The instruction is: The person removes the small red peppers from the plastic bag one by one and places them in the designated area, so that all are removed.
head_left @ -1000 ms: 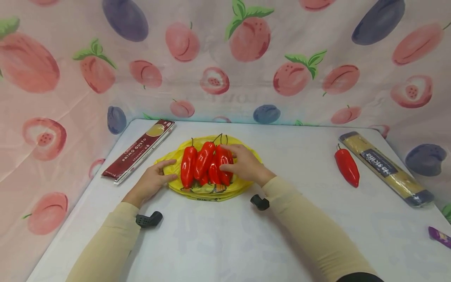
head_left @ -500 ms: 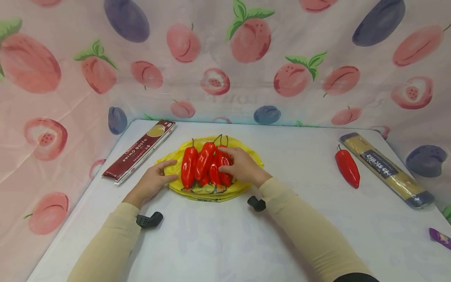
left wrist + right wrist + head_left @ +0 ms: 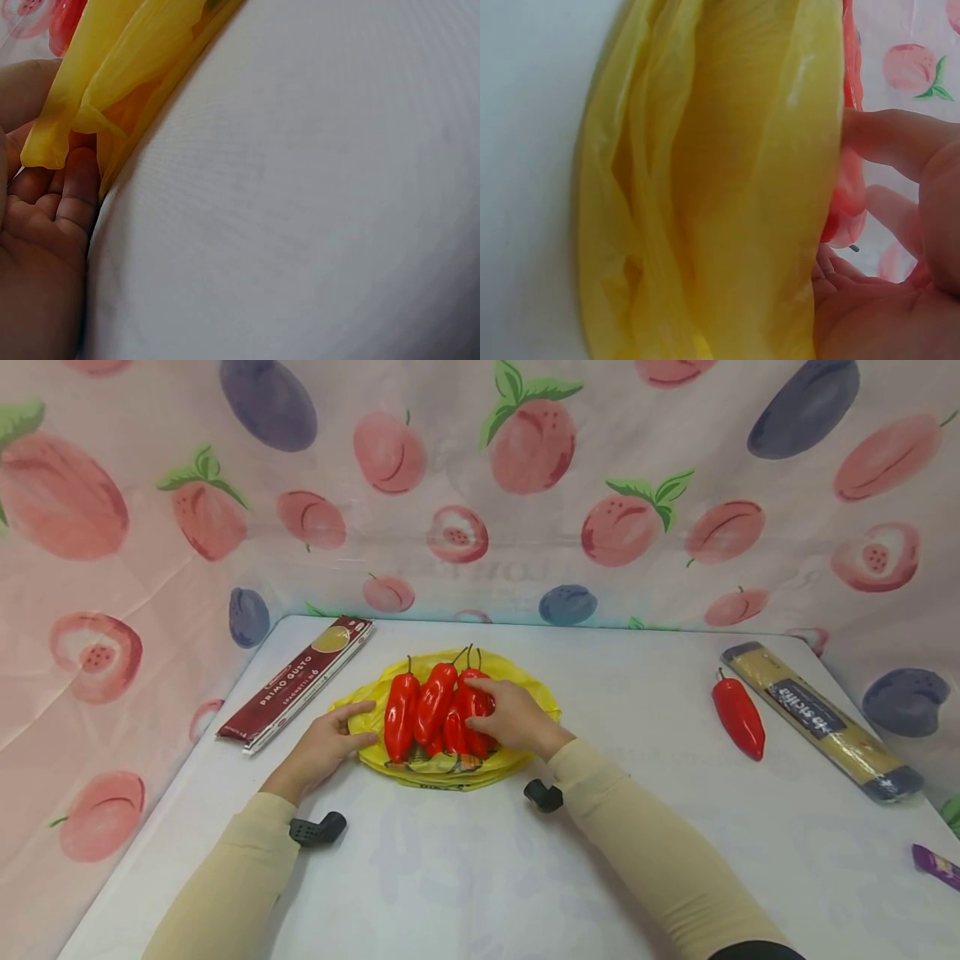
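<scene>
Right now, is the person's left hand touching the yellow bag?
Touching. The left wrist view shows it: the left hand holds a fold of the yellow bag between its digits.

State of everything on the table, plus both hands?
Yellow bag: open, crumpled.
Bunched red peppers: in the bag, whole where visible.
Lone red pepper: whole, outside the bag.
Burgundy spaghetti pack: flat, no opening visible.
Gold pasta pack: flat, no opening visible.
Purple item: cut off, state unclear.
Left hand: holding the bag's left edge.
Right hand: at the peppers; grip unclear.
</scene>
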Demonstrator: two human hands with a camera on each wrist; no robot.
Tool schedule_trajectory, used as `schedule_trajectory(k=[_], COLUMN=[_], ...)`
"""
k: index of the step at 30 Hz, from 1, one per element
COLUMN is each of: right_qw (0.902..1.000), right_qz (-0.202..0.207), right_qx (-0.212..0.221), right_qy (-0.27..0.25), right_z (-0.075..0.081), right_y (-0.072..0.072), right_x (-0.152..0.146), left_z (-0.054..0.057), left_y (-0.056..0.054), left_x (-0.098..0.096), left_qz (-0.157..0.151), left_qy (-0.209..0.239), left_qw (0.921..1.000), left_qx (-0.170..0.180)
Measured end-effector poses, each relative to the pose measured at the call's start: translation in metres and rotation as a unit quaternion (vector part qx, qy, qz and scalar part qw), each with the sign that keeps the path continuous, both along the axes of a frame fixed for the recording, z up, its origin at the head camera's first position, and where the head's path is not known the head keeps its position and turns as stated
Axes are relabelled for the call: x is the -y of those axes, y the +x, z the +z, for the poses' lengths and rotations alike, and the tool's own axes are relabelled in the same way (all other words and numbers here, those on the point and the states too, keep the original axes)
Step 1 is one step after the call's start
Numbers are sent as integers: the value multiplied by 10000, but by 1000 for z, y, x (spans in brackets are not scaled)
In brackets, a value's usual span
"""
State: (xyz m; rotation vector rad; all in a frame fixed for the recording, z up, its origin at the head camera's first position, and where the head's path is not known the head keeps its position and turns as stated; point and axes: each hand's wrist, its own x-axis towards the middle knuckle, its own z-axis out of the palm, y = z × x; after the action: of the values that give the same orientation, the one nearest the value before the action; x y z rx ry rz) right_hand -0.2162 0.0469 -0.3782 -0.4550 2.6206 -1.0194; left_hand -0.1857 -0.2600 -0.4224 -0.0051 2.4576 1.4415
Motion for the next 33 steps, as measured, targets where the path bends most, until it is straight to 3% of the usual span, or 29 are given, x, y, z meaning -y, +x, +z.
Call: schedule_trajectory(k=[23, 33], right_qw=[9996, 9978], right_qz=[-226, -415], right_qx=[29, 85], right_qy=[-165, -512], right_z=[-3, 8], right_y=[3, 4], right_x=[1, -8], left_z=[-5, 1], left_y=[-2, 2], left_x=[2, 0], left_qz=[40, 26], left_qy=[-25, 31], left_qw=[10000, 10000], left_qx=[-28, -21])
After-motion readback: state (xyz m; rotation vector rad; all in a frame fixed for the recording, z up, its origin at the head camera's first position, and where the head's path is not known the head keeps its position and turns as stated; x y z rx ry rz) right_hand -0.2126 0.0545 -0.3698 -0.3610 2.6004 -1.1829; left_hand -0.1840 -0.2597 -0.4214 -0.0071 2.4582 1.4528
